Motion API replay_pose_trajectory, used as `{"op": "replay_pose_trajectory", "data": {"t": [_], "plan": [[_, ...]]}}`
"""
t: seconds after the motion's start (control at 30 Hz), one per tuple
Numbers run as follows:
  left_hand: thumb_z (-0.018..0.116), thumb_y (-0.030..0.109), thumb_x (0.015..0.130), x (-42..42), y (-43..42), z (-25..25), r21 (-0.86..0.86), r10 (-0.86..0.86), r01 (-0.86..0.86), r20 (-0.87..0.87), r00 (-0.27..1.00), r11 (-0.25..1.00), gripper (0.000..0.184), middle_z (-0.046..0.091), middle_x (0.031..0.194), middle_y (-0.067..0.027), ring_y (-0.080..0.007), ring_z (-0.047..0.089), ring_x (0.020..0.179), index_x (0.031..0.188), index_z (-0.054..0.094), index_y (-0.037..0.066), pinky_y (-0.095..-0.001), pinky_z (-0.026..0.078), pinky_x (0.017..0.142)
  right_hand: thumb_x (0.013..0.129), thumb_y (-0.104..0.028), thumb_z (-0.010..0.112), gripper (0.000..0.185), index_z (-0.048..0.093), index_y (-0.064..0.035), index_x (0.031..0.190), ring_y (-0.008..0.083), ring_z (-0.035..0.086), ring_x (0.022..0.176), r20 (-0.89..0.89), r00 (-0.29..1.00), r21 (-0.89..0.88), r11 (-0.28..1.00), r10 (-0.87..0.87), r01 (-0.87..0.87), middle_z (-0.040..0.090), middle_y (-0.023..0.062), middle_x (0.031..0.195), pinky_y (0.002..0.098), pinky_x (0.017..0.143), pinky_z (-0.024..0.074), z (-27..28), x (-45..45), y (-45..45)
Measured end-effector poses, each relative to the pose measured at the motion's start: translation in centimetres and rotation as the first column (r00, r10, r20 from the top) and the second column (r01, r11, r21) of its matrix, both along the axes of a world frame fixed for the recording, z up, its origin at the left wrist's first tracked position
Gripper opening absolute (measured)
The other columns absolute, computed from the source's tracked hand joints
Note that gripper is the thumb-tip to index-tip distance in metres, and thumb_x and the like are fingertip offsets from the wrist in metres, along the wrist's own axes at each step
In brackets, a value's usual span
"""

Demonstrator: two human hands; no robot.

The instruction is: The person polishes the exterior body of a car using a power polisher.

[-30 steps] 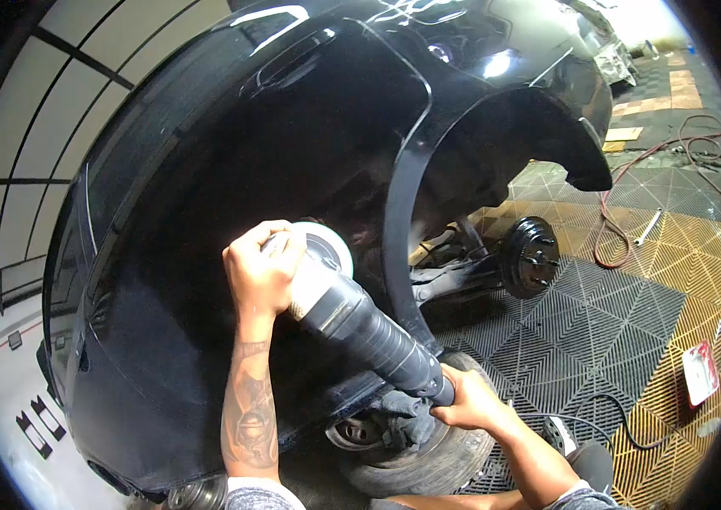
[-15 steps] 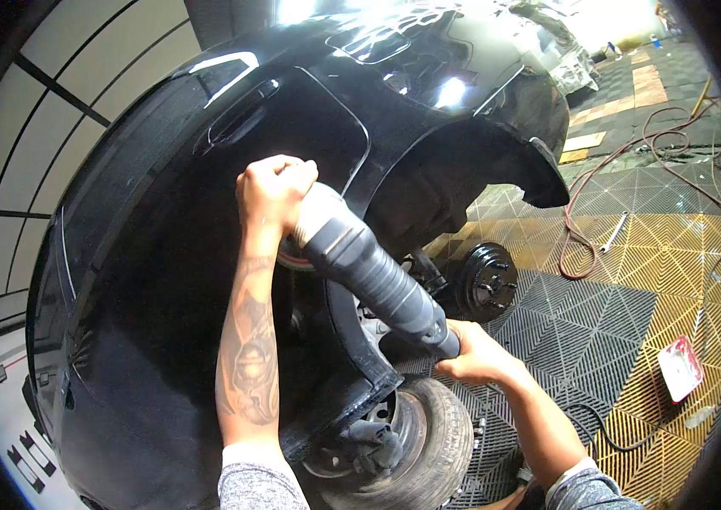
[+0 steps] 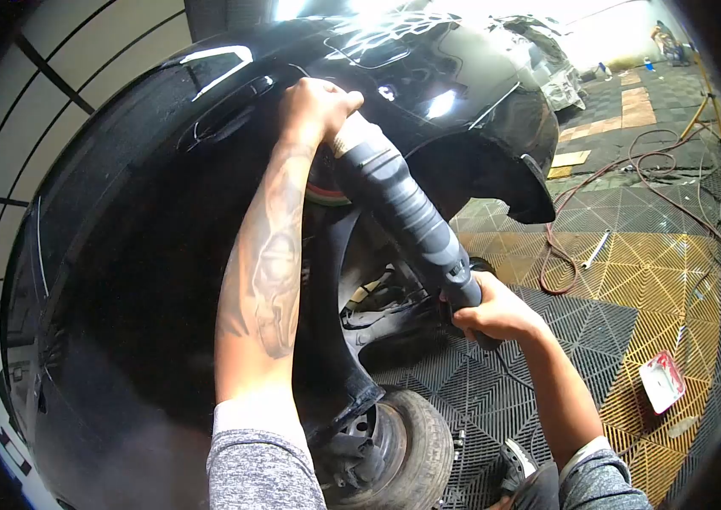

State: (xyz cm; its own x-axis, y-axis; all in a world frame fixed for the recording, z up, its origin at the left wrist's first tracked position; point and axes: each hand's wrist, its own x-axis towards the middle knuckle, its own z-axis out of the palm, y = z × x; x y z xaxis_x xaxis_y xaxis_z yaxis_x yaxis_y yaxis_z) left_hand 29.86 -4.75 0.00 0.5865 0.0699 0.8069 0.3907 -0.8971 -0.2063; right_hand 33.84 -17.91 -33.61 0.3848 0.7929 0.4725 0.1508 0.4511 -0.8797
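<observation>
One ribbed black polisher (image 3: 411, 208) lies before the glossy black car body (image 3: 122, 323); our left hand (image 3: 314, 110) curls over its whitish head (image 3: 362, 140), our right hand (image 3: 501, 308) encloses its handle. Our left forearm (image 3: 267, 272) screens some car body; below lies a black rubber tyre (image 3: 431, 442).

Room right of right hand (image 3: 503, 308); car body (image 3: 114, 297) blocks left.
Open floor (image 3: 590, 327) up to tray (image 3: 661, 382) near right edge; hose (image 3: 557, 292) lies beyond, tire (image 3: 428, 450) blocks near-left corner.
</observation>
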Motion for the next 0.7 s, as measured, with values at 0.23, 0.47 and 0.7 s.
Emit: {"op": "replay_pose_trajectory", "data": {"t": [0.23,0.47,0.7], "plan": [[0.075,0.037,0.072,-9.2,0.6,-3.4,-0.076,-0.078,0.086,0.099,0.992,0.993,0.034,0.078,0.086,-0.0126,-0.0242,0.077,0.082,0.089,0.081,0.009,-0.0346,0.059,0.079,0.070,-0.005,0.070,0.036,0.060,0.0015,0.104,0.0101,0.057,0.071,0.014,1.000,0.026,0.999,0.026,-0.027,0.061,0.0018,0.084,0.0287,0.066,0.0503,-2.9,-6.6,2.4],[0.078,0.026,0.079,-21.8,2.1,-8.7,0.002,-0.116,0.119,0.239,0.964,0.993,0.023,0.075,0.082,-0.0161,-0.0258,0.076,0.076,0.087,0.078,0.004,-0.0352,0.058,0.071,0.066,-0.008,0.070,0.065,0.060,0.0036,0.129,0.0165,0.064,0.111,0.117,0.989,0.052,0.994,0.090,-0.096,0.072,0.0141,0.116,0.0320,0.104,0.0456,-6.0,-14.4,5.5],[0.077,0.017,0.083,-34.4,4.2,-11.7,0.040,-0.040,0.028,0.338,0.940,0.999,0.019,0.075,0.080,-0.0139,-0.0171,0.074,0.073,0.090,0.076,0.000,-0.0313,0.058,0.070,0.066,-0.015,0.076,0.063,0.061,-0.0032,0.126,0.0354,0.074,0.098,0.285,0.956,0.080,0.993,0.063,-0.090,0.073,0.0234,0.098,0.0398,0.089,0.0555,-8.9,-21.7,10.3]]}}
